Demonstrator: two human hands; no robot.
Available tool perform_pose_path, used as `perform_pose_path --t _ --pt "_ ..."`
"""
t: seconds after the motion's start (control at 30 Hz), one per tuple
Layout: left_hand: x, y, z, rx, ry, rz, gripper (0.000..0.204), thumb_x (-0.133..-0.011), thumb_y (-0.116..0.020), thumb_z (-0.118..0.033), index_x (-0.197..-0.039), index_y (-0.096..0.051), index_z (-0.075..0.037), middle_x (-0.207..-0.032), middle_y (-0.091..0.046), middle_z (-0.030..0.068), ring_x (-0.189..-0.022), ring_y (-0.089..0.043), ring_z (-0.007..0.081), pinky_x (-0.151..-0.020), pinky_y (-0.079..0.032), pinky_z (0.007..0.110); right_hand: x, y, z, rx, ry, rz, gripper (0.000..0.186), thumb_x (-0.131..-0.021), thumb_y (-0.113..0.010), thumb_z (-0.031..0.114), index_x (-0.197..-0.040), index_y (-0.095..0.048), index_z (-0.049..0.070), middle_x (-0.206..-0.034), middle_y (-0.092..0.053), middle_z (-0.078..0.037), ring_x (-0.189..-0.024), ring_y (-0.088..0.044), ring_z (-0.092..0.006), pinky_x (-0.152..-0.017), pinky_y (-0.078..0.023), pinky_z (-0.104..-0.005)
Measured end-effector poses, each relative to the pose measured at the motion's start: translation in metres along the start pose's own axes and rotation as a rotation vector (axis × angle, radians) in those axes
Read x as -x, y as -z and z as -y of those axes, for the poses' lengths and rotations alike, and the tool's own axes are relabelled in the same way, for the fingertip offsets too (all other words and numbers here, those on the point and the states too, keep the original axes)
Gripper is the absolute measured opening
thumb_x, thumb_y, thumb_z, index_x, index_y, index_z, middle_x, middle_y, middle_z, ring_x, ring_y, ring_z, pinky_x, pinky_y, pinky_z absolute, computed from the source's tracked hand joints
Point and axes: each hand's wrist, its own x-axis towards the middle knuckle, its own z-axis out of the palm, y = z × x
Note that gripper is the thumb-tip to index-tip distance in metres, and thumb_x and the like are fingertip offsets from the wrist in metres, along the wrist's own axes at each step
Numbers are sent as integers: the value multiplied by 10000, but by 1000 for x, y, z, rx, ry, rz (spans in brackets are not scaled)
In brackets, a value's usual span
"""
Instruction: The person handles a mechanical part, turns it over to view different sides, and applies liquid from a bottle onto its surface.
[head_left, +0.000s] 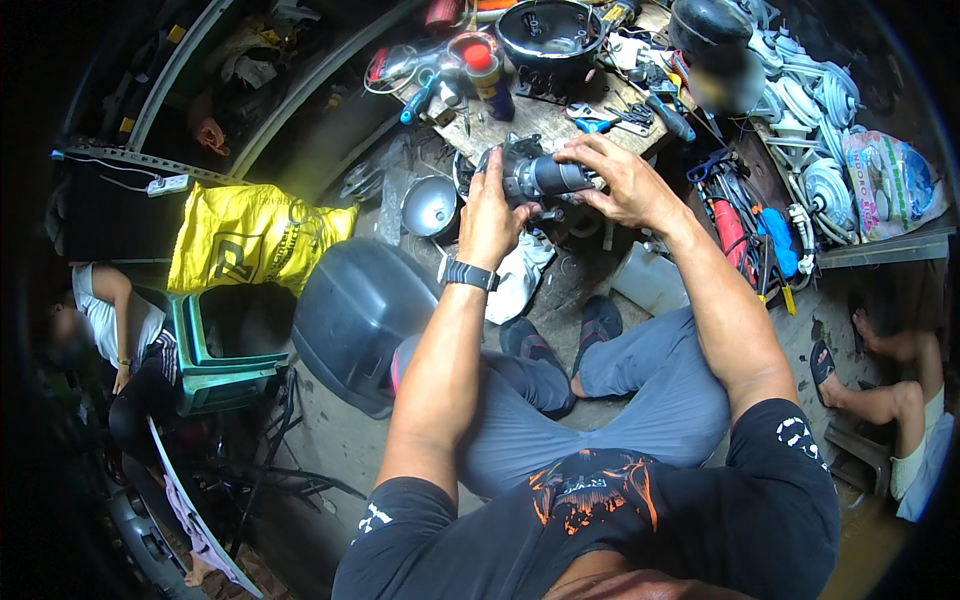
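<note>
A metal mechanical assembly [522, 172] with a dark grey cylindrical part [560, 176] is held up at the near edge of the cluttered wooden worktop. My left hand [493, 200] grips its left side, fingers upright along it and thumb low. My right hand [625, 185] is closed on the cylinder's right end, with fingers over the top and thumb at its lower side. Just left of the assembly is a silver bowl-shaped piece [428, 205]. A white cloth [515, 275] lies below. Tools [600, 118], a red-capped spray can [490, 85] and a black pot [548, 30] are on the worktop beyond.
A black plastic box [350, 325], yellow sack [240, 235] and green stool [225, 365] are on my left. Tools [740, 235] and white parts [820, 110] crowd the right side. One person [120, 320] is at far left; another's bare legs [895, 395] show at far right.
</note>
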Motion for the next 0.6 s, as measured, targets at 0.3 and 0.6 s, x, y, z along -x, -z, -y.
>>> perform_pose_path --t 0.3,0.6 --pt "-1 4 -6 -9 35 19 1039 -724 -913 -157 -1584 -337 -73 -1333 -575 271 -1163 -642 449 -938 -557 489 -15 -3 27 -283 -953 145 934 -904 -633 724 -1295 -560 -121 -687 -702 -117 -545 -711 -193 -492 -569 -320" --pt "-5 9 -11 51 65 61 1055 -705 -928 -166 -1588 -354 -112 -1344 -592 259 -1237 -603 430 -1024 -510 478 10 2 -7 251 231 126 449 -819 -688 77 -1238 -684 240 -1398 -557 -57 -1330 -535 -321 -1022 -541 -463"
